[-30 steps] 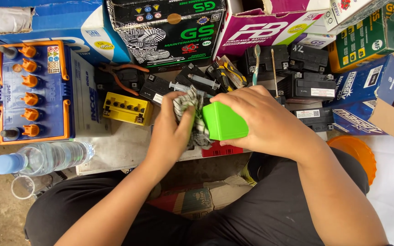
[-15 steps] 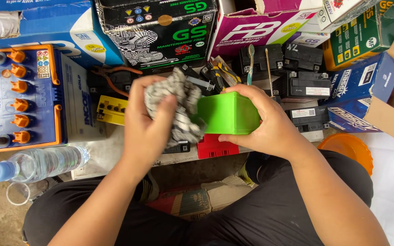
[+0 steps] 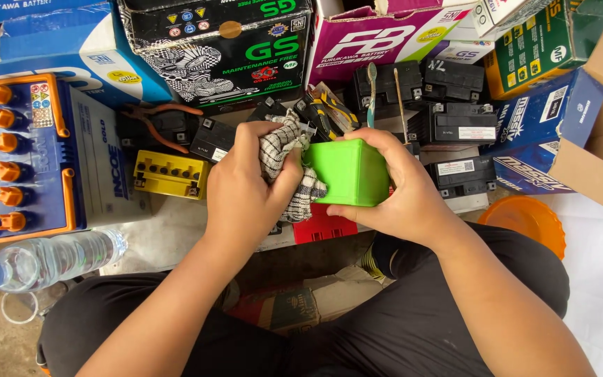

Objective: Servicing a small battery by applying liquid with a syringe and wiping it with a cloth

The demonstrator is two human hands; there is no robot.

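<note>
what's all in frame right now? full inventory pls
green box: 1, bright green, held in front of the person at centre
checked cloth: 1, white and black, pressed on the green box's left side
large battery: 1, blue top with orange caps, far left
yellow battery: 1, yellow, left of the hands
red block: 1, red, under the green box
black batteries: several, black, behind and right of the hands
pliers: 1, brown handles, upper left
cardboard boxes: several, blue, black, pink, green, along top and right
water bottle: 1, clear, blue cap, lower left
orange dish: 1, orange, right
left hand: holds the cloth
right hand: grips the green box
</note>
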